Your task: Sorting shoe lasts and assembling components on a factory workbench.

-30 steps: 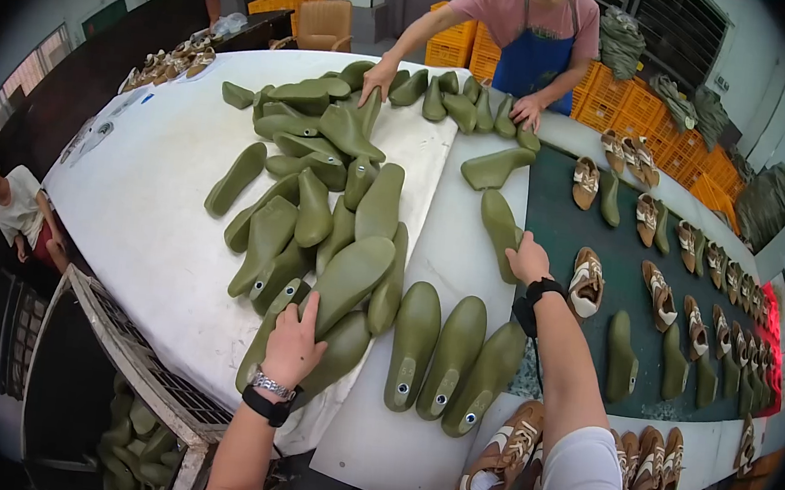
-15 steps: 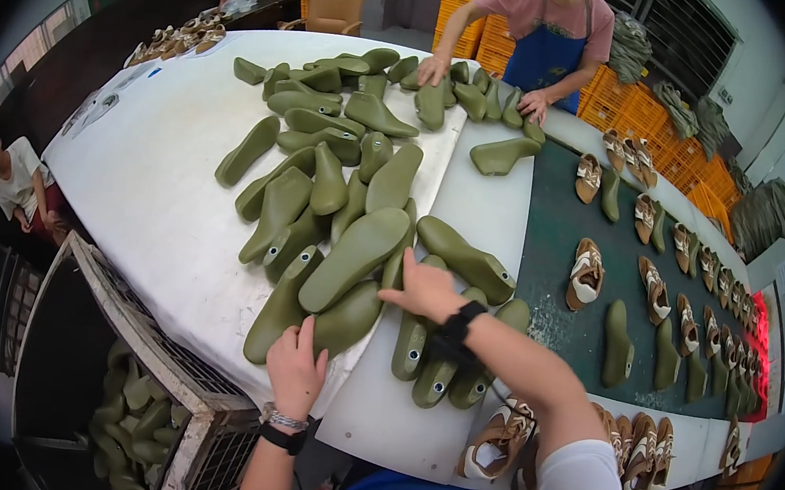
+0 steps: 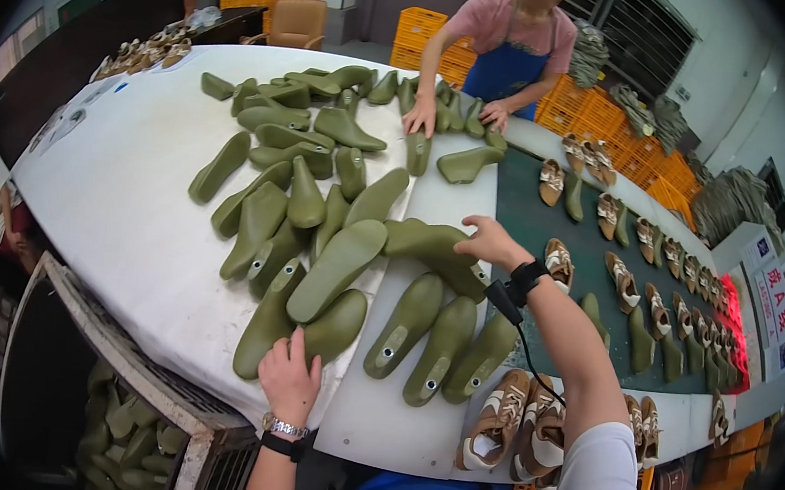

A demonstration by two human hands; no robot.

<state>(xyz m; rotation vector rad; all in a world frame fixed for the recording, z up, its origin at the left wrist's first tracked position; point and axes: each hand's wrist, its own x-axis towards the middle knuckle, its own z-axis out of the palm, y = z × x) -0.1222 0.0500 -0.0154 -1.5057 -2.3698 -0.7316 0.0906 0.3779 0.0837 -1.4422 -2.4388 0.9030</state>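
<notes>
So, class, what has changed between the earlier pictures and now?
The right hand went left to the pile, then came back right; it is now at a green last lying crosswise beyond the row of three lasts. The co-worker's right hand moved rightward from the pile's far side; a last lies under it. The left hand stays at the pile's near edge.

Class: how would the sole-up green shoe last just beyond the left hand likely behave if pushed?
The green shoe last is probably stiff: its form shows no sag. Smooth-looking, it may slide; lying across other lasts, it could tip.
</notes>
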